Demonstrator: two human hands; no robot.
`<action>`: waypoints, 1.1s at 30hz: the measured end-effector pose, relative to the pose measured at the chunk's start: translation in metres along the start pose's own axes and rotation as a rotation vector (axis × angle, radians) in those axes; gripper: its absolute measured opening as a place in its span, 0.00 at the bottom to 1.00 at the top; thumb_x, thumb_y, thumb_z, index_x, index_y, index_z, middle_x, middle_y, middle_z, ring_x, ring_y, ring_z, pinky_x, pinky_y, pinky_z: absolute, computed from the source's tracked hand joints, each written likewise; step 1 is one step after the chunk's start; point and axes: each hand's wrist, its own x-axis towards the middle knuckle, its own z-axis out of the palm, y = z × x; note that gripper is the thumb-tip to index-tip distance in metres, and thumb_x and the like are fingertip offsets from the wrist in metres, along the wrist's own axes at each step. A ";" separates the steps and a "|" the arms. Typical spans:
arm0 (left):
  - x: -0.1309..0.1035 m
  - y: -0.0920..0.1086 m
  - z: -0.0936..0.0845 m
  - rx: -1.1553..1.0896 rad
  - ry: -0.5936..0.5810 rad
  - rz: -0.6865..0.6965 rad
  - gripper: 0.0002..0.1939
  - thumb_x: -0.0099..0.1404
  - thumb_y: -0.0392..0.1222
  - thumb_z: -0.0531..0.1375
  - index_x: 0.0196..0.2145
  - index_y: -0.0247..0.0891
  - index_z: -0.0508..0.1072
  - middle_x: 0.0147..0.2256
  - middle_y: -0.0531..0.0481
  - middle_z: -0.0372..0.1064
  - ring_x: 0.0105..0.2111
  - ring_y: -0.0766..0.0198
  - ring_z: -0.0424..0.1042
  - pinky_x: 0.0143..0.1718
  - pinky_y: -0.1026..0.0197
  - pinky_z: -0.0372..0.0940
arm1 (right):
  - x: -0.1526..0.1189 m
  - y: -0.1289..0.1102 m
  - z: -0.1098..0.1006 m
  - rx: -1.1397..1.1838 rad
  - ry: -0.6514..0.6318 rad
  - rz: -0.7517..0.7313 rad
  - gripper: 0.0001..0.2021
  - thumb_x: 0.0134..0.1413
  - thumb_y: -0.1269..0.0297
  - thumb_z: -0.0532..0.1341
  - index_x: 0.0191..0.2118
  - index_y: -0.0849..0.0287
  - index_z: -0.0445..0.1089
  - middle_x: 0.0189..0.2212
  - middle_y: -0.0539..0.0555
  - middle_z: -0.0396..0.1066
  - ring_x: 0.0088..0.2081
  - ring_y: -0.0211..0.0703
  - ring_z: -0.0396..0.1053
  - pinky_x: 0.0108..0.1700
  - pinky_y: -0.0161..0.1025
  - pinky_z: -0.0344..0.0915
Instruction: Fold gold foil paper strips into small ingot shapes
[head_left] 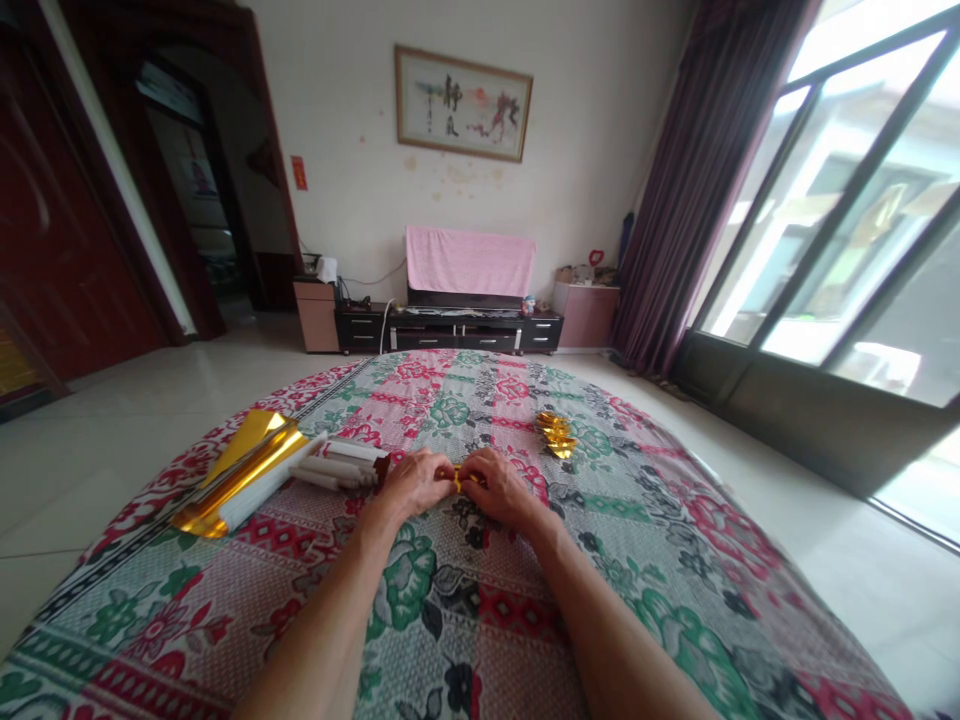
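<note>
Across rd. table: patterned cloth (630,520), red/green/grey florals, edge hanging. Pale tiled floor (97,430) around. Far wall: low blk TV stand (363,334) w/ drawers shut, pink cloth (471,260) draped above it; pinkish cabinet (589,320) to its R, small items on top incl. red heart-shaped pc. (596,257). Purple curtain (671,190) & lg. window (810,220), R side.

Writing: framed picture (463,105) w/ brush characters, biggest looks like 静, rest too sm. to read. Red slip (299,173) by doorway, marks illegible.

L hand (420,480) & R hand (496,487) together mid-table, fingertips of both pinching sm. gold pc. (458,480), mostly hidden by fingers. Gold foil sheets (247,442) plus white rolls (330,472) lie L of hands; folded gold pcs. (556,437) in a short row beyond R hand.
</note>
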 end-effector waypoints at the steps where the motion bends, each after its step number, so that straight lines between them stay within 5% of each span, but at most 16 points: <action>1: 0.000 -0.001 0.000 -0.014 -0.008 0.004 0.11 0.53 0.46 0.59 0.34 0.41 0.75 0.34 0.49 0.68 0.36 0.63 0.68 0.37 0.65 0.61 | 0.000 0.002 -0.001 0.001 -0.006 -0.004 0.06 0.46 0.75 0.60 0.32 0.59 0.71 0.32 0.53 0.69 0.38 0.40 0.64 0.42 0.38 0.60; 10: 0.003 -0.012 -0.001 -0.092 -0.071 0.034 0.13 0.52 0.40 0.59 0.37 0.40 0.75 0.38 0.49 0.69 0.39 0.63 0.68 0.42 0.64 0.63 | 0.003 0.013 -0.011 0.117 -0.126 -0.100 0.16 0.44 0.83 0.54 0.33 0.58 0.73 0.35 0.52 0.71 0.40 0.39 0.66 0.46 0.39 0.61; 21: 0.002 -0.016 -0.004 -0.132 -0.113 0.042 0.21 0.48 0.28 0.53 0.37 0.41 0.76 0.40 0.50 0.70 0.40 0.63 0.69 0.44 0.64 0.62 | 0.001 0.013 -0.013 0.101 -0.153 -0.044 0.18 0.38 0.80 0.57 0.36 0.57 0.73 0.41 0.53 0.69 0.43 0.42 0.66 0.48 0.40 0.61; 33: -0.004 -0.001 -0.013 -0.075 -0.103 -0.021 0.15 0.46 0.44 0.61 0.35 0.43 0.75 0.38 0.51 0.69 0.37 0.62 0.68 0.37 0.65 0.62 | 0.001 0.015 -0.015 0.142 -0.142 -0.053 0.14 0.40 0.79 0.58 0.32 0.56 0.74 0.39 0.52 0.71 0.41 0.40 0.68 0.46 0.39 0.63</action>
